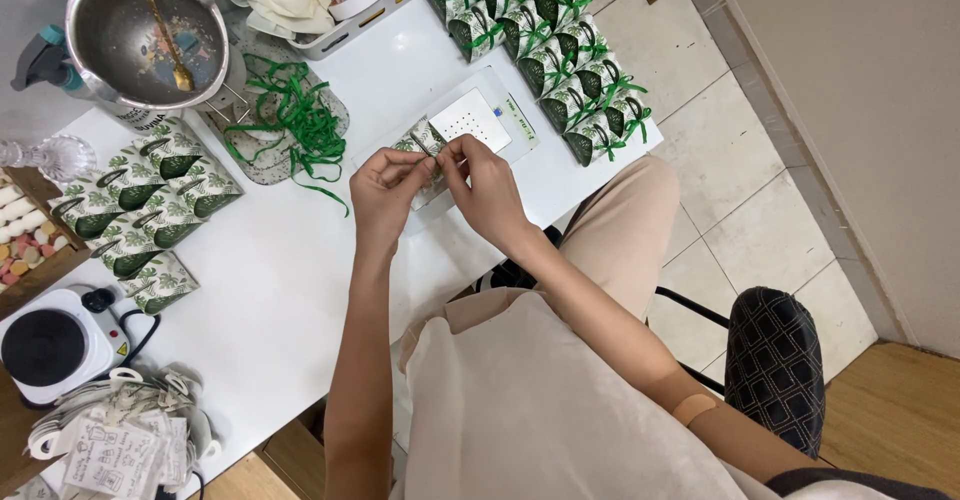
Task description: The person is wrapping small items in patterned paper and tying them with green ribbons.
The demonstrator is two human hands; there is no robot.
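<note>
White tabletop (280,290) carries everything here, and the account runs from the far left of the fingers across to their right. Well to the left of the fingers sit a small white hot plate (50,345) with a black top and, nearer the person, a heap of printed paper tags (120,445). Beyond those, a steel pot (145,35) holds a golden spoon, placed off to the side, away from the paper goods. Between the pot and the fingers lie flat leaf-printed box blanks (150,205), overlapped in rows so that each can be picked off in turn. Just left of the fingers, a loose tangle of green ribbon (295,125) rests within easy reach.

At the middle, the left hand (385,195) and the right hand (485,190) meet over a small leaf-printed favour box (425,145), which stands on a white card at the tabletop's near edge. The fingers of both hands are narrowed to a pinch at the box's top; what thin thing they grip between them is too small to tell, though it looks like ribbon or the box flaps. Both wrists are held low and close, which steadies the fine work.

Up and to the right of the fingers, finished boxes tied with green bows (560,55) stand in close rows, kept apart from the unfolded stock. Further right, off the tabletop, is tiled floor (760,220).
</note>
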